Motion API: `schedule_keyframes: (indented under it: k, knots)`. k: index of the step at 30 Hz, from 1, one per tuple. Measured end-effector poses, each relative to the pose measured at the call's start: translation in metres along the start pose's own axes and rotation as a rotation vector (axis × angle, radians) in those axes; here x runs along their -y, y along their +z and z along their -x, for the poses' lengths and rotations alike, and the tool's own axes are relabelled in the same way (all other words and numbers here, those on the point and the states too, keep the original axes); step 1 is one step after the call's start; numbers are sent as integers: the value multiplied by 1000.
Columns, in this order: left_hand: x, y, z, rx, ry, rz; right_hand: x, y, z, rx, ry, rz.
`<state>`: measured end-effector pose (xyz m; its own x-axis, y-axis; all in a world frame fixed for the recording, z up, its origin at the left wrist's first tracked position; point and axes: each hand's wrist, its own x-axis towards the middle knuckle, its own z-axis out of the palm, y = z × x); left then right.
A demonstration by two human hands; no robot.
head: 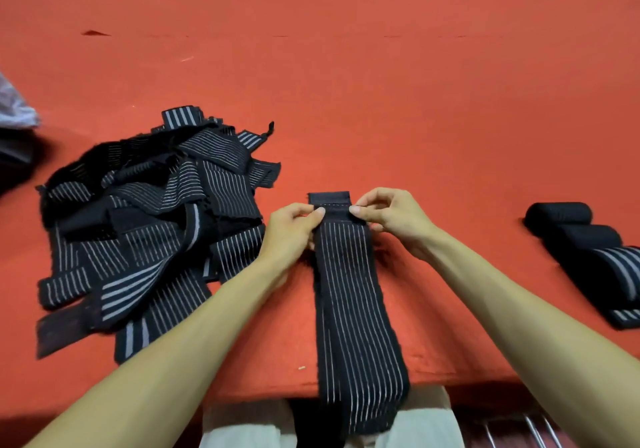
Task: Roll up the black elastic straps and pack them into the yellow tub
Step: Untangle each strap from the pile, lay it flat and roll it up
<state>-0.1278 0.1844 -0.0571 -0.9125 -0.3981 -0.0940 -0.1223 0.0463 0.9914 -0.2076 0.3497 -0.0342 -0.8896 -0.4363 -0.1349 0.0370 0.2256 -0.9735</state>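
Observation:
One black elastic strap with thin white stripes lies lengthwise on the red table in front of me, its near end hanging over the table's edge onto my lap. My left hand pinches the strap's left edge near its far end. My right hand pinches the right edge at the same height, just below the plain black tab at the far end. A loose pile of unrolled straps lies to the left. No yellow tub is in view.
Three rolled straps lie in a row at the right edge. The red table cloth stretches far ahead. A grey-white object shows at the left edge. A metal rail runs along the far side.

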Motion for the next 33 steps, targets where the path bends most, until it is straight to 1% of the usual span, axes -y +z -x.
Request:
schedule_keyframes:
  k: [4, 7, 10, 13, 18, 22, 27, 30, 33]
  knots:
    - [9, -8, -31, -54, 53, -181, -12, 7, -35, -70, -84, 134]
    - [15, -5, -55, -118, 118, -344, -24, 8, -62, -146, -106, 253]
    - [22, 2, -75, -174, 157, -453, -36, 9, -84, -208, -128, 345]
    - [27, 7, -84, -231, 187, -503, -43, 11, -92, -259, -134, 353]
    - [32, 10, -90, -291, 184, -493, -49, 15, -99, -289, -180, 383]
    - [33, 10, -93, -273, 191, -511, -49, 15, -103, -266, -168, 432]
    - [34, 11, -94, -208, 186, -645, -49, 11, -103, -216, -146, 437]
    - [30, 12, -88, -198, 208, -642, -46, 10, -102, -184, -125, 437]
    - [26, 10, -77, -123, 239, -631, -38, 9, -92, -174, -136, 439]
